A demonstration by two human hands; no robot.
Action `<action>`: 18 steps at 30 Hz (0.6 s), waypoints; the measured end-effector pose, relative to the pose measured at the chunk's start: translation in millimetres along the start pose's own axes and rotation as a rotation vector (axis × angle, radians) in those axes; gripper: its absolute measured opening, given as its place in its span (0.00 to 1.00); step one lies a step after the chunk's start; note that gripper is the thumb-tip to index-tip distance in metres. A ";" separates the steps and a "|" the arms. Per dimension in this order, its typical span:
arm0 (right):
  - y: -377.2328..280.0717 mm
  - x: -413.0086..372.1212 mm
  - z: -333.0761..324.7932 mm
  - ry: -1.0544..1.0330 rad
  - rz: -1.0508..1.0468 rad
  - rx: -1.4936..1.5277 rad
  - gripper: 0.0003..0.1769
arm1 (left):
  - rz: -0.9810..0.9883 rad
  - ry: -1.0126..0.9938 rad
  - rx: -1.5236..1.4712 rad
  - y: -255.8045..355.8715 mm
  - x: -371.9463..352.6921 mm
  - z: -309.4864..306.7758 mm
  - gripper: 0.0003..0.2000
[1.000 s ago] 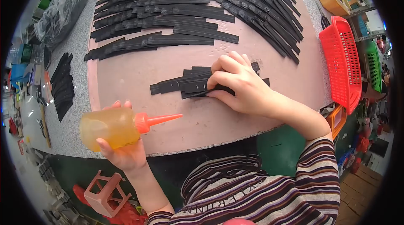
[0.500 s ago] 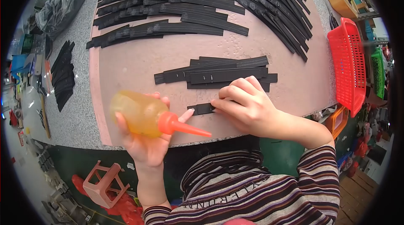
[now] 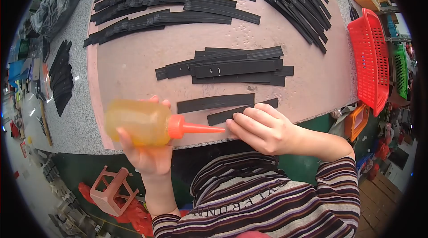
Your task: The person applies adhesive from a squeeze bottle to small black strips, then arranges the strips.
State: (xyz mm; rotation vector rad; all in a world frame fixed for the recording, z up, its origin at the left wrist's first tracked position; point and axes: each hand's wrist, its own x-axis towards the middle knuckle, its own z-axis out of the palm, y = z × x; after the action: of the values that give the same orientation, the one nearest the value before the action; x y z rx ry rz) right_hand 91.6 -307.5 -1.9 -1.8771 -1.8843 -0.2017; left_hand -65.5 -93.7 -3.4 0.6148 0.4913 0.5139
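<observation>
My left hand (image 3: pixel 151 157) is wrapped round a squeeze bottle (image 3: pixel 133 124) of yellowish liquid, tilted on its side above the mat's front edge. Its red nozzle (image 3: pixel 203 128) points right, the tip close to my right fingertips. My right hand (image 3: pixel 263 129) is closed over a short black strip (image 3: pixel 218 117), whose two ends show on either side of the fingers. Just behind lies another black strip (image 3: pixel 216 102), flat on the pink mat (image 3: pixel 133 68). Farther back is a loose pile of black strips (image 3: pixel 240 68), some with small white marks.
Overlapping rows of black strips (image 3: pixel 178 2) cover the mat's back left, and more long strips (image 3: pixel 290 10) fan out at the back right. A small black bundle (image 3: pixel 61 77) lies at the left. A red basket (image 3: pixel 369 59) stands at the right edge; a pink stool (image 3: pixel 113 191) is below.
The bottle has swung level and slightly left, its nozzle now nearly horizontal. Two separate strips now show where one short piece showed under my hands. My left finger has left the strip.
</observation>
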 end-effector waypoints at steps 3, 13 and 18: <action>-3.3 -4.0 3.2 -0.015 0.022 -0.030 0.18 | 0.237 -0.048 0.463 5.8 -6.5 -4.5 0.38; -4.3 -2.4 4.8 -0.001 0.029 -0.025 0.16 | 0.247 -0.019 0.612 3.6 -4.8 5.4 0.38; -4.8 -1.9 5.2 0.003 0.057 0.007 0.17 | 0.234 -0.062 0.675 2.4 -2.5 4.2 0.38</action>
State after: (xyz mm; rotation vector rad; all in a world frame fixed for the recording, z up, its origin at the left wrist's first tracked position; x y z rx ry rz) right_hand 85.7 -307.3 -6.2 -1.9223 -1.8245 -0.1792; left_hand -65.6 -95.2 1.9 1.3431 0.5363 0.5461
